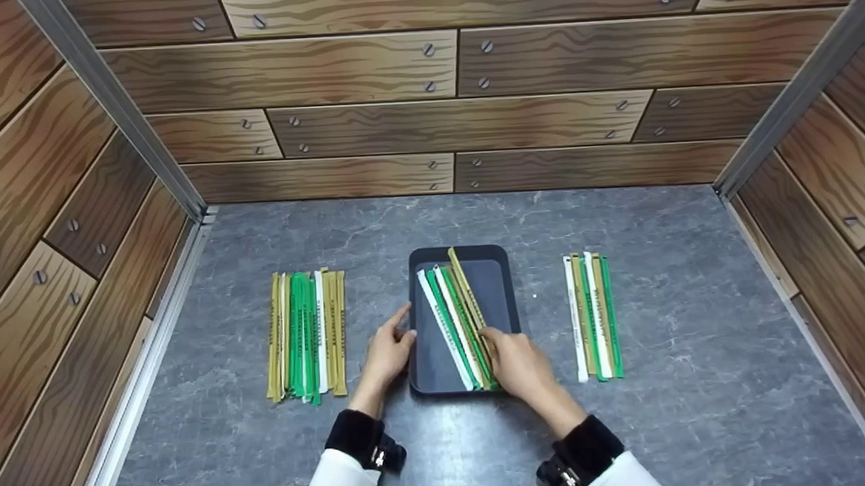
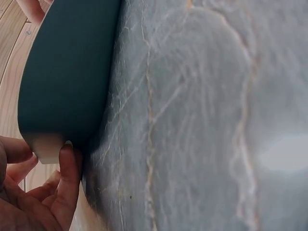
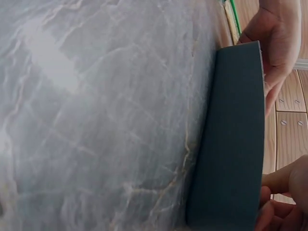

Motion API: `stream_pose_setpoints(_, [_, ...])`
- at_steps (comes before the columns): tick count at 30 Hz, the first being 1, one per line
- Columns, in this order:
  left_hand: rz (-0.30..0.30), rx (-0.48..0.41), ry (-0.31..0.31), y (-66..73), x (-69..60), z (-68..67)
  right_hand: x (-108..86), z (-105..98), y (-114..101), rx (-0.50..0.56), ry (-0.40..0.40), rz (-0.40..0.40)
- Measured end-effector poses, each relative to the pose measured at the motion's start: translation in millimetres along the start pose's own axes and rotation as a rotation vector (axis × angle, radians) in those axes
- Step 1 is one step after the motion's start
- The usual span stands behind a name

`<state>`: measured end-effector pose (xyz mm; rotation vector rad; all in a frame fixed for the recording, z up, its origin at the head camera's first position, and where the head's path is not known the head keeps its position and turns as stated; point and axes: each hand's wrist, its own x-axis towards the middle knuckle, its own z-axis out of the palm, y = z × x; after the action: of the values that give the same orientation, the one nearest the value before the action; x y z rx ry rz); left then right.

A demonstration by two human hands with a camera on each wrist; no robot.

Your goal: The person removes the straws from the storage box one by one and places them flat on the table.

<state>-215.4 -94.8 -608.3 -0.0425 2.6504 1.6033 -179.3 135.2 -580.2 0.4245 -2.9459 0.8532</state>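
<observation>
A dark rectangular tray [image 1: 500,291] lies in the middle of the table, holding several slim wrapped straws [image 1: 436,309] in white, green and gold, side by side and slanted. My right hand [image 1: 520,364] reaches over the tray's right side and pinches a gold wrapped straw [image 1: 464,282], whose far end lies over the tray's far rim. At the tray's left side, my left hand [image 1: 387,356] rests its index finger and thumb against the outer edge. The left wrist view shows left fingers [image 2: 70,178] at the tray's wall [image 2: 67,82]. The tray's wall [image 3: 231,130] hides part of the right hand [image 3: 284,202].
To the left lies a wide row of gold, green and white wrapped straws [image 1: 306,338]. A smaller row of similar straws [image 1: 593,316] lies to the right. Wood-patterned walls [image 1: 367,128] enclose the grey marbled table [image 1: 672,297] at the back and sides.
</observation>
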Motion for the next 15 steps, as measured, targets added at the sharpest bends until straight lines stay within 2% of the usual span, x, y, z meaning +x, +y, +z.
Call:
stream_pose_setpoints(8, [-0.006,0.022,0.002,0.7,-1.0,1.1,-6.5,-12,4,0.08,0.075,-0.053])
stream_pose_setpoints(12, [0.0,0.021,0.016,1.9,-1.9,1.3,-10.2,-24,11,0.155,0.088,0.006])
stream_pose_setpoints(15, [0.015,0.036,0.033,4.3,-3.9,0.8,-12.8,-35,21,0.213,0.093,0.097])
